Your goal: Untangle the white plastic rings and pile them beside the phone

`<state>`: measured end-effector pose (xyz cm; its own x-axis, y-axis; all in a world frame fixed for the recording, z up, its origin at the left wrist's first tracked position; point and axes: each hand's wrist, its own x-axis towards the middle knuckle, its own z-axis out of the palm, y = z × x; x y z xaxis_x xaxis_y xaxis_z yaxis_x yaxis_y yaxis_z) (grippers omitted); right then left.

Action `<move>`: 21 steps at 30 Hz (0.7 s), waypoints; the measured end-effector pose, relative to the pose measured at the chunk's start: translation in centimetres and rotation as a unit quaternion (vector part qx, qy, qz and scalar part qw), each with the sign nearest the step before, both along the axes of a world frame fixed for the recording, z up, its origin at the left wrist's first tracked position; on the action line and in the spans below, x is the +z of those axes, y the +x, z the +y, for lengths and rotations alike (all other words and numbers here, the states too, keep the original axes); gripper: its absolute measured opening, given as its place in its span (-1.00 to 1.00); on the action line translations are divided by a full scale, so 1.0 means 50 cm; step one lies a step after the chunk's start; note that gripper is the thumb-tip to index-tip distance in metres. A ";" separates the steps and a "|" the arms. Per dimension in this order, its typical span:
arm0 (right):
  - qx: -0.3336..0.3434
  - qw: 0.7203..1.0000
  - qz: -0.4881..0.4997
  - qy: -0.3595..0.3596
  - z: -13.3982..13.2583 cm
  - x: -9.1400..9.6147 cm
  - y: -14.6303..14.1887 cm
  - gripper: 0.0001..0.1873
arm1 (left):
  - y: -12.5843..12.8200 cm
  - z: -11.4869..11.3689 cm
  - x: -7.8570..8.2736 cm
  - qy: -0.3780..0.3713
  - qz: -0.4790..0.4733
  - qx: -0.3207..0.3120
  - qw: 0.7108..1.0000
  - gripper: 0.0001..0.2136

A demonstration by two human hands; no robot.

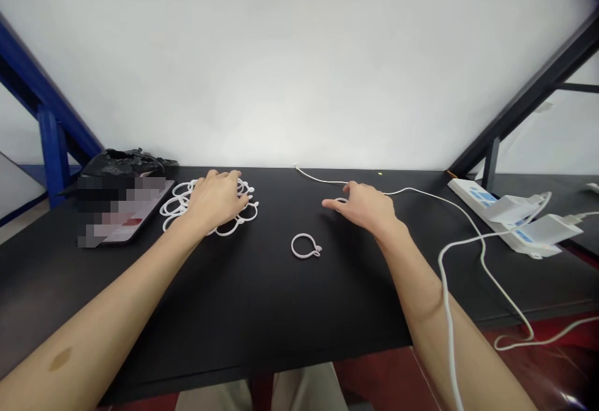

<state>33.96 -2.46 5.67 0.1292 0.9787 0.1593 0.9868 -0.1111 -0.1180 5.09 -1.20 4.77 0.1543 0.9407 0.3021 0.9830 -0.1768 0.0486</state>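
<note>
My left hand [216,201] lies on a pile of several white plastic rings [243,210] at the left of the black table [262,299], fingers curled over them. My right hand [365,206] rests on the table to the right, fingers pinched on a white ring [341,201] that is mostly hidden under them. A single white ring [306,246] with a small clasp lies flat between the two hands, nearer to me, touched by neither.
A white cable [461,214] runs from the back of the table past my right wrist and off the front edge. A white power strip [508,214] with adapters sits at the right. A black bag [126,161] and a flat device [122,210] lie at the left.
</note>
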 end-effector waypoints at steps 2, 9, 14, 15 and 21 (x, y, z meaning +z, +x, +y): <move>0.022 0.999 0.009 -0.028 0.001 -0.004 0.005 -0.28 | 0.000 0.011 -0.006 -0.019 0.016 0.001 1.000 -0.54; 0.153 0.987 0.036 -0.031 0.005 -0.025 -0.015 -0.62 | -0.011 -0.013 -0.010 0.062 -0.063 -0.012 0.996 -0.59; 0.264 0.956 0.102 0.076 -0.016 -0.021 -0.067 -0.51 | 0.014 -0.062 -0.006 0.087 -0.150 -0.111 0.979 -0.66; 0.295 0.943 0.116 0.098 -0.022 -0.019 -0.079 -0.49 | 0.023 -0.072 -0.006 0.076 -0.167 -0.131 0.974 -0.67; 0.415 0.879 0.162 0.170 -0.055 -0.018 -0.133 -0.49 | 0.067 -0.105 -0.002 -0.040 -0.334 -0.127 0.933 -0.72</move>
